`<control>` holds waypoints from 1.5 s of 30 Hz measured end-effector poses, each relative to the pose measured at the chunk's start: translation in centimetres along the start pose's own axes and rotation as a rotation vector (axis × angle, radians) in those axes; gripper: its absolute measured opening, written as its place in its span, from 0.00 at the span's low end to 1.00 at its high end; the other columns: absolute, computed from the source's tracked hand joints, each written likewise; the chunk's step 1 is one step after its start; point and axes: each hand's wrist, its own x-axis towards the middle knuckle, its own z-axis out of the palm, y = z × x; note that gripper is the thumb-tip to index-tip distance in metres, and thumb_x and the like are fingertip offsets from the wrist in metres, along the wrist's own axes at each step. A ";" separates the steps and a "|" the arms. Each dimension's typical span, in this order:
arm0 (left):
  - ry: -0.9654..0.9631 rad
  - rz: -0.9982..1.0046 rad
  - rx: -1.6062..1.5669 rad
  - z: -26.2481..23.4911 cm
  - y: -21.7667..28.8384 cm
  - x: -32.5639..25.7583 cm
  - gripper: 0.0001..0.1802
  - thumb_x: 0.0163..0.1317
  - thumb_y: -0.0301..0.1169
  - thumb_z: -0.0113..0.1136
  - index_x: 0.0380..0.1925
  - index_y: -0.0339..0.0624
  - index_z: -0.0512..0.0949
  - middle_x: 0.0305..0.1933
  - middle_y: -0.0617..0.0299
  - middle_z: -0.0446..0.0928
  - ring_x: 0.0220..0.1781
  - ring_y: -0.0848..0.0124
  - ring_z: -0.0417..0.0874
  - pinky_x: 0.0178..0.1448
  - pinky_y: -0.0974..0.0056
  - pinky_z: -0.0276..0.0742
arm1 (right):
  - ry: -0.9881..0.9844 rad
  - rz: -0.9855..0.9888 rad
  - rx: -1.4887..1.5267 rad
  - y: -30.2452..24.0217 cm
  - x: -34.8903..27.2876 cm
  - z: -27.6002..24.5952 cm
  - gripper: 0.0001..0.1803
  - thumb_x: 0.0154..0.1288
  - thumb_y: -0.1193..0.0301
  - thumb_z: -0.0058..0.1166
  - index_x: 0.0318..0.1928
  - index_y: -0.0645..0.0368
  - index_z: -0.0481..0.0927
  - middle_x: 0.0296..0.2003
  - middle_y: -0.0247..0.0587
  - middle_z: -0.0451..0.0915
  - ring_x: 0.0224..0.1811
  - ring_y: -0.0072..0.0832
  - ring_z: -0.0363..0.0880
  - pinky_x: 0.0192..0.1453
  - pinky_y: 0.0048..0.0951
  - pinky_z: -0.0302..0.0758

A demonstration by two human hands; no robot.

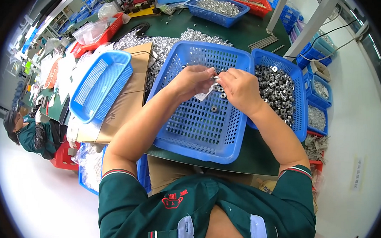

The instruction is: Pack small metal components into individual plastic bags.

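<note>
Both my hands meet over a large blue perforated basket (196,155) at the table's front edge. My left hand (193,82) and my right hand (241,89) each pinch at a small shiny metal part (216,77) between their fingertips. Its exact kind is too small to tell, and the fingers cover most of it. Beneath them, a white paper slip (204,93) and several small round metal parts with centre holes (214,109) lie in the basket. Against its right side stands another blue basket (301,109), filled with dark and silver metal parts (276,93).
A heap of silver parts (186,38) covers the table behind the basket. An empty-looking light blue basket (75,103) rests on cardboard (129,96) at left. Metal rods (263,42) lie by a white post (281,8). A co-worker (31,131) sits far left.
</note>
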 end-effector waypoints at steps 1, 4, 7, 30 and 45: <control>0.005 -0.017 -0.013 0.0 -0.1 -0.1 0.10 0.65 0.34 0.54 0.37 0.37 0.76 0.28 0.67 0.73 0.27 0.79 0.70 0.33 0.73 0.68 | 0.000 0.005 0.013 0.0 -0.1 0.1 0.08 0.56 0.67 0.55 0.24 0.55 0.74 0.20 0.39 0.71 0.25 0.38 0.75 0.26 0.37 0.70; 0.015 0.085 0.088 0.0 -0.5 0.0 0.10 0.64 0.33 0.54 0.36 0.37 0.76 0.27 0.67 0.73 0.27 0.80 0.69 0.31 0.74 0.67 | -0.042 0.107 0.093 -0.2 -0.2 0.3 0.09 0.57 0.67 0.54 0.24 0.57 0.74 0.20 0.40 0.72 0.24 0.40 0.75 0.26 0.38 0.69; 0.103 0.173 0.260 0.5 -0.6 0.3 0.10 0.64 0.33 0.55 0.36 0.37 0.76 0.28 0.68 0.73 0.26 0.81 0.69 0.31 0.75 0.65 | -0.189 0.439 0.331 0.1 0.0 0.3 0.13 0.60 0.64 0.53 0.24 0.60 0.76 0.20 0.44 0.75 0.22 0.37 0.76 0.25 0.35 0.68; -0.199 0.146 1.684 1.2 -5.8 0.6 0.14 0.46 0.32 0.65 0.33 0.42 0.75 0.32 0.53 0.78 0.36 0.58 0.80 0.42 0.57 0.74 | -0.249 0.696 0.692 1.9 0.0 0.8 0.17 0.66 0.59 0.48 0.26 0.57 0.75 0.16 0.22 0.64 0.17 0.10 0.58 0.21 0.16 0.56; -0.169 0.018 -0.063 -0.2 0.4 0.0 0.16 0.62 0.30 0.55 0.48 0.34 0.71 0.41 0.61 0.76 0.44 0.73 0.77 0.45 0.72 0.71 | -0.262 0.679 0.698 1.4 0.1 0.2 0.17 0.67 0.61 0.47 0.26 0.59 0.76 0.17 0.23 0.66 0.19 0.12 0.59 0.24 0.18 0.58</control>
